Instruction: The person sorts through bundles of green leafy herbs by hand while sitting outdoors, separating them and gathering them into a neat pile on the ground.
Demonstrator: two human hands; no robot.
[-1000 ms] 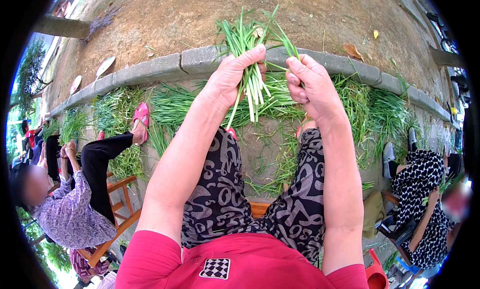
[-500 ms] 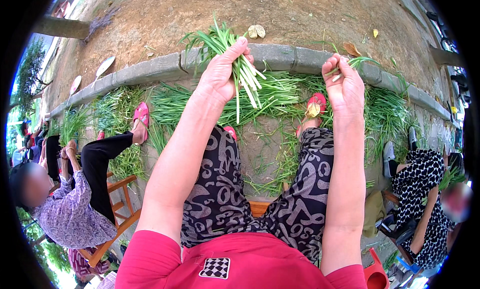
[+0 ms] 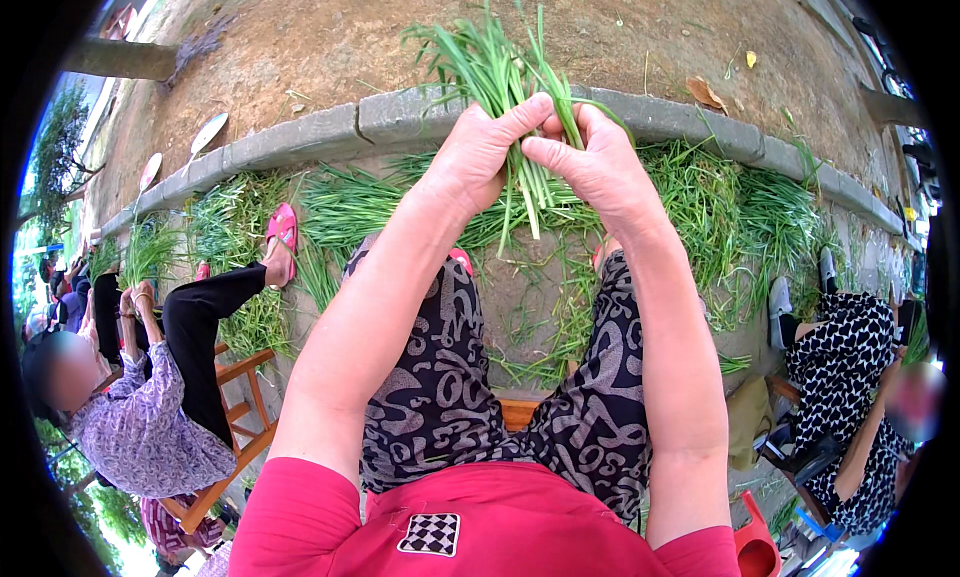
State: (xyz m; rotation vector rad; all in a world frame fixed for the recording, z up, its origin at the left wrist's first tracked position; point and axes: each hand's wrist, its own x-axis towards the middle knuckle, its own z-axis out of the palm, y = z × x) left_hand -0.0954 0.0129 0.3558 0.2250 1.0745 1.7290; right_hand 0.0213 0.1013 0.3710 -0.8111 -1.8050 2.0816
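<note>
My left hand is closed round a bunch of chives, long flat green leaves with pale stem ends pointing back toward me. Pressed up against it, my right hand pinches a few chive strands between thumb and fingers. Both thumbs nearly meet over the bunch, and the leaves fan out beyond the hands above the kerb. Beneath my hands lies a heap of chives on the paving, partly hidden by my forearms. More loose greens are spread to the right.
A grey stone kerb curves across in front, with bare brown soil past it. On the left a seated person holds greens; another person sits at the right. A red plastic object stands near my right elbow.
My right hand has moved left with its few strands and now meets the bunch. My left hand has shifted slightly right. The person at the right has lowered an arm a little.
</note>
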